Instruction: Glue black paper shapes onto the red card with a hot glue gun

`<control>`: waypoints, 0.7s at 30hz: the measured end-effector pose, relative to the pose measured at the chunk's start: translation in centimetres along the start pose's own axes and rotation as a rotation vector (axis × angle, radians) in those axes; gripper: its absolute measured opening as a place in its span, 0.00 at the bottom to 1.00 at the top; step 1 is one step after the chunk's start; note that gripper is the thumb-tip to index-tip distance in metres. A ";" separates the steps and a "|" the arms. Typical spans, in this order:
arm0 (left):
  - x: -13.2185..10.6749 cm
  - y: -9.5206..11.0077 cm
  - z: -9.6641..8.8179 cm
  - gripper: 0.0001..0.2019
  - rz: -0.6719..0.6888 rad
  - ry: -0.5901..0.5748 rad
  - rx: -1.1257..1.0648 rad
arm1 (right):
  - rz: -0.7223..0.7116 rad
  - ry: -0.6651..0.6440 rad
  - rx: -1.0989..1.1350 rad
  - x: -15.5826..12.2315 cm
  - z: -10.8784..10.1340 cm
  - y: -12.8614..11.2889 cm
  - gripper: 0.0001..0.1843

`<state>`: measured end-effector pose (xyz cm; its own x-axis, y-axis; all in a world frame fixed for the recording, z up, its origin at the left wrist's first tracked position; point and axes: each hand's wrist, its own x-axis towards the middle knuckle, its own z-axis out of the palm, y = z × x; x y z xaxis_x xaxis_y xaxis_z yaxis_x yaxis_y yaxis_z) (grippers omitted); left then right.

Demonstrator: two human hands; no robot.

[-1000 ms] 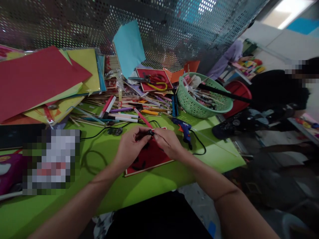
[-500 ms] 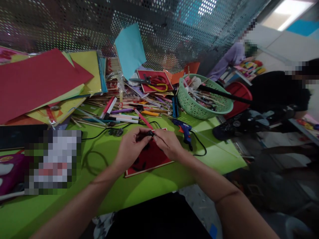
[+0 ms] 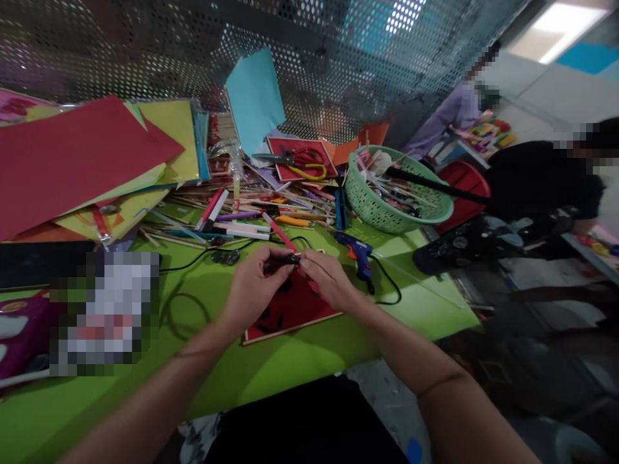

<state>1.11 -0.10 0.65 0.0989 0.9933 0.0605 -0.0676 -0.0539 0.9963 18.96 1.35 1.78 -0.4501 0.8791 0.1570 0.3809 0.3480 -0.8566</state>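
Observation:
A small black piece (image 3: 293, 259), too small to name, is pinched between the fingertips of my left hand (image 3: 256, 280). My right hand (image 3: 326, 274) meets it from the other side, fingers closed on the piece's right edge. Both hands hover over a red panel (image 3: 302, 303) edged with thin wooden sticks, which carries several black shapes. Part of the panel is hidden under my hands. Just beyond them a pink stick-like thing (image 3: 279, 232) points toward my fingers. To the right of my right hand lies a blue glue gun (image 3: 358, 250) with a black cord.
A green basket (image 3: 387, 216) of craft bits stands at the back right. Scissors (image 3: 304, 158) rest on another red panel. Markers (image 3: 242, 229) and wooden sticks lie behind my hands. Coloured paper (image 3: 87, 161) is piled at left. Other people are at the right.
My fingers have shifted slightly around the black piece, and my right fingers look a little straighter. The view has moved a touch; everything else stays in place.

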 end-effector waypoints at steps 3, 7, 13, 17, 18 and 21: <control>-0.1 0.0 0.1 0.10 0.037 0.013 0.070 | 0.014 0.003 0.030 0.2 0.2 0.1 0.16; -0.2 -0.1 0.3 0.09 0.025 0.036 0.070 | 0.032 0.047 -0.031 0.2 0.2 -0.2 0.14; -0.3 0.0 0.2 0.09 0.045 0.063 0.108 | -0.015 0.073 -0.109 0.0 -0.1 -0.3 0.16; -0.4 -0.1 0.1 0.07 0.146 0.040 0.213 | -0.014 0.070 -0.134 0.1 -0.1 -0.2 0.16; -0.4 -0.2 0.1 0.07 0.180 0.038 0.245 | -0.007 0.079 -0.144 0.1 -0.1 -0.1 0.15; -0.6 -0.2 0.2 0.07 0.239 0.039 0.330 | 0.018 0.109 -0.155 0.2 0.1 -0.1 0.13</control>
<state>1.28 -0.66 0.39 0.0811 0.9515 0.2968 0.2384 -0.3077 0.9212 18.73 1.47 1.82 -0.3553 0.9127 0.2021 0.5118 0.3708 -0.7750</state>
